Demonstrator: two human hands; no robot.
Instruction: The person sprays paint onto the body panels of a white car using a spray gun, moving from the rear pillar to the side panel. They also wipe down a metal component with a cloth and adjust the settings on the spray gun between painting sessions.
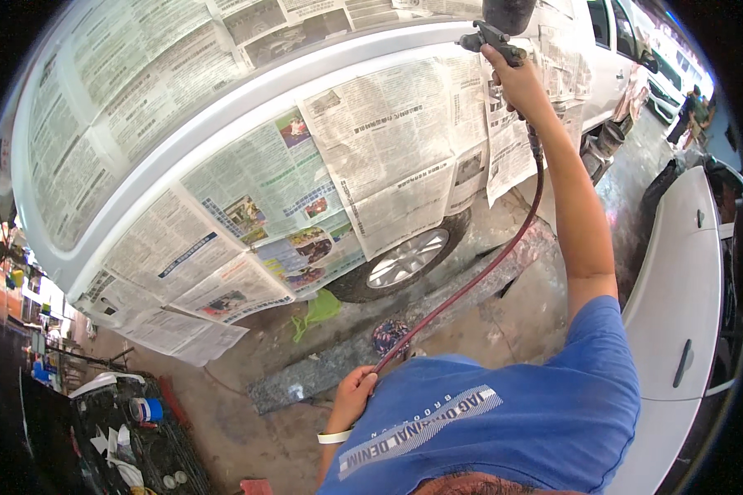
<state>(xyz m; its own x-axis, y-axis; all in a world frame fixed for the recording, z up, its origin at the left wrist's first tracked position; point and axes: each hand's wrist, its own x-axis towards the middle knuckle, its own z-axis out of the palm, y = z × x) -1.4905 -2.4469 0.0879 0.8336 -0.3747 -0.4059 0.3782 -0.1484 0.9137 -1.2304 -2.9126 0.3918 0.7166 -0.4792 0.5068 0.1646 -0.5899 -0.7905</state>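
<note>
Stretched far forward, my right hand (518, 81) grips a dark spray gun (494, 37) by its handle, fingers wrapped round it. A dark cup (508, 13) sits on the gun. The gun is close to a whitish strip of bodywork (281, 80) on a vehicle, with newspaper sheets (388, 148) covering the panels above and below. From the gun's handle a red air hose (470, 301) curves back towards my body. My left hand (355, 398), low by my waist, is closed round that hose.
Below the newspaper shows a wheel (409, 260), with a green cloth or bag (318, 312) beside it. A long stained plank (305, 379) lies on the floor. A cluttered black bin (153, 437) stands lower left. Another pale car (673, 322) is close on my right; people (696, 115) stand farther back.
</note>
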